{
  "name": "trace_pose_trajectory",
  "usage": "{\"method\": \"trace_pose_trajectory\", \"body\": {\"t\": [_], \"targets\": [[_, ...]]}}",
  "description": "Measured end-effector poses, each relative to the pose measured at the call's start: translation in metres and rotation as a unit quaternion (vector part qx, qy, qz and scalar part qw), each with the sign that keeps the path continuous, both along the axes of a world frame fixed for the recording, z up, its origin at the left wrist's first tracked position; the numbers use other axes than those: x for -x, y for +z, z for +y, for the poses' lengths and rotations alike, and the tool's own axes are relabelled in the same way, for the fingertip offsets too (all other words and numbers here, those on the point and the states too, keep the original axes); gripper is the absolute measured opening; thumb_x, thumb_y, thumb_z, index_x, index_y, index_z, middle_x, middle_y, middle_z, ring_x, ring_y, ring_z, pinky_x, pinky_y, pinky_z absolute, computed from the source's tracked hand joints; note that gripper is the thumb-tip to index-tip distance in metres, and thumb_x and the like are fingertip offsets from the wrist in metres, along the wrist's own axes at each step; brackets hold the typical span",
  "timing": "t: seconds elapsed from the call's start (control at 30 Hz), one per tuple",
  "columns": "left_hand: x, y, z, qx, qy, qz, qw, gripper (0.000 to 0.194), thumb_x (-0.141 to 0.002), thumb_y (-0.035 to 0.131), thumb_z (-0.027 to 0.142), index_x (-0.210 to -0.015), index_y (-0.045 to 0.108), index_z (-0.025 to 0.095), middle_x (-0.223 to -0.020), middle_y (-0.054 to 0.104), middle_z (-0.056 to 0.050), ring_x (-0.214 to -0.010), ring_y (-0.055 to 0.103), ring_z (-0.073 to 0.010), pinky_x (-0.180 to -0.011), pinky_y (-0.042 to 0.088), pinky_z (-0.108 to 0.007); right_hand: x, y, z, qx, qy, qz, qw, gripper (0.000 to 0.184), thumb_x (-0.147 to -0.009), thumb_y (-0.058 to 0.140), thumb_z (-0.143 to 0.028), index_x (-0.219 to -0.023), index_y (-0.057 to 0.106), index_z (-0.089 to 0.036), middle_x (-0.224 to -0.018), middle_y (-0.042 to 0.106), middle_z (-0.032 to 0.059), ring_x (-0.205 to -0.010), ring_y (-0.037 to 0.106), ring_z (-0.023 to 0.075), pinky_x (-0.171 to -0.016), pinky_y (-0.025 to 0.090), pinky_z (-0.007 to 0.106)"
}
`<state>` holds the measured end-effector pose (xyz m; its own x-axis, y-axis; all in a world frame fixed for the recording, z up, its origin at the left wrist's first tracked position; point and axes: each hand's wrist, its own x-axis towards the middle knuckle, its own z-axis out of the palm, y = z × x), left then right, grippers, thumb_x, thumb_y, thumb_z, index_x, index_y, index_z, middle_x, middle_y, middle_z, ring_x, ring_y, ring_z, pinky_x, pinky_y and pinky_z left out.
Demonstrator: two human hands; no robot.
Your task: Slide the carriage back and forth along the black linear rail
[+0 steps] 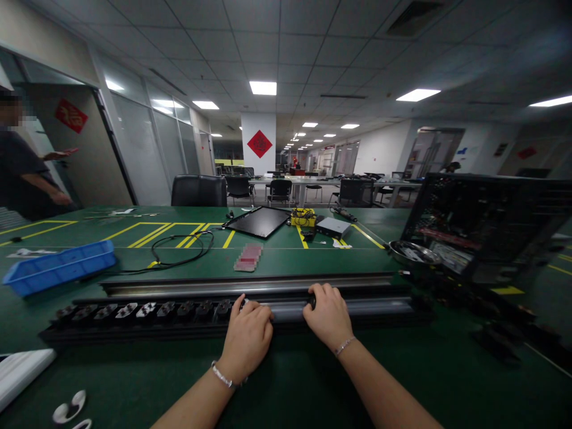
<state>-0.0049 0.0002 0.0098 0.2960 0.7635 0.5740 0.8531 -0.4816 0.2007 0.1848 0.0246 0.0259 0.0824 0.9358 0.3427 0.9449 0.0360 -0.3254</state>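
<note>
A long black metal channel (379,307) lies across the green table in front of me, with a row of socket modules (127,311) filling its left part. Most modules look black; a couple show lighter faces. My left hand (250,336) is curled over the right end of this row, fingers closed around a module that they mostly hide. Farther right, my right hand (329,316) grips a small black part (311,301) at the channel, largely covered by the fingers. Between the hands shows the bare grey inside of the channel. Directly behind it lies a second long rail (250,288).
A blue bin (62,265) and a black cable (179,262) lie at left. Beyond the rails are a flat black panel (259,221), a yellow box (302,217) and a grey box (333,227). Right stand a metal bowl (413,253) and an open computer case (487,226). A person (27,161) is far left.
</note>
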Motion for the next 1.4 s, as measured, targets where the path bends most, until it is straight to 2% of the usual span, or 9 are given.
{"method": "trace_pose_trajectory", "body": {"t": [0.4, 0.77, 1.07, 1.4], "targets": [[0.0, -0.002, 0.001, -0.01, -0.002, -0.003, 1.0, 0.019, -0.079, 0.043, 0.011, -0.076, 0.057, 0.024, -0.075, 0.065, 0.0, -0.083, 0.058, -0.0181, -0.104, 0.029, -0.052, -0.005, 0.003, 0.002, 0.017, 0.009, 0.004, 1.0, 0.029, -0.072, 0.049, -0.015, -0.097, 0.061, -0.023, -0.097, 0.058, 0.0062, -0.096, 0.047, 0.0201, -0.081, 0.033, 0.029], [0.0, -0.001, 0.0, 0.015, 0.002, 0.004, 1.0, 0.021, -0.081, 0.04, 0.013, -0.076, 0.058, 0.024, -0.075, 0.065, 0.0, -0.086, 0.059, -0.0187, -0.106, 0.026, -0.052, -0.012, 0.006, 0.003, 0.037, 0.043, 0.006, 0.998, 0.034, -0.072, 0.044, -0.01, -0.099, 0.061, -0.022, -0.099, 0.058, 0.0061, -0.097, 0.048, 0.0196, -0.081, 0.033, 0.029], [0.001, -0.002, 0.001, 0.006, -0.001, 0.001, 1.0, 0.021, -0.081, 0.04, 0.012, -0.076, 0.058, 0.024, -0.075, 0.066, 0.001, -0.086, 0.059, -0.0183, -0.106, 0.027, -0.052, -0.013, 0.014, 0.0, 0.07, -0.03, -0.056, 0.996, 0.024, -0.075, 0.049, -0.028, -0.095, 0.058, -0.018, -0.1, 0.056, 0.0106, -0.098, 0.049, 0.0252, -0.079, 0.035, 0.035], [0.001, -0.005, 0.002, 0.007, 0.002, 0.0, 1.0, 0.021, -0.08, 0.041, 0.012, -0.077, 0.058, 0.024, -0.078, 0.067, 0.001, -0.087, 0.059, -0.0182, -0.106, 0.026, -0.052, -0.017, 0.019, 0.001, 0.099, -0.016, -0.063, 0.993, 0.025, -0.075, 0.047, -0.031, -0.095, 0.058, -0.02, -0.104, 0.054, 0.0099, -0.102, 0.048, 0.0258, -0.079, 0.036, 0.035]]}}
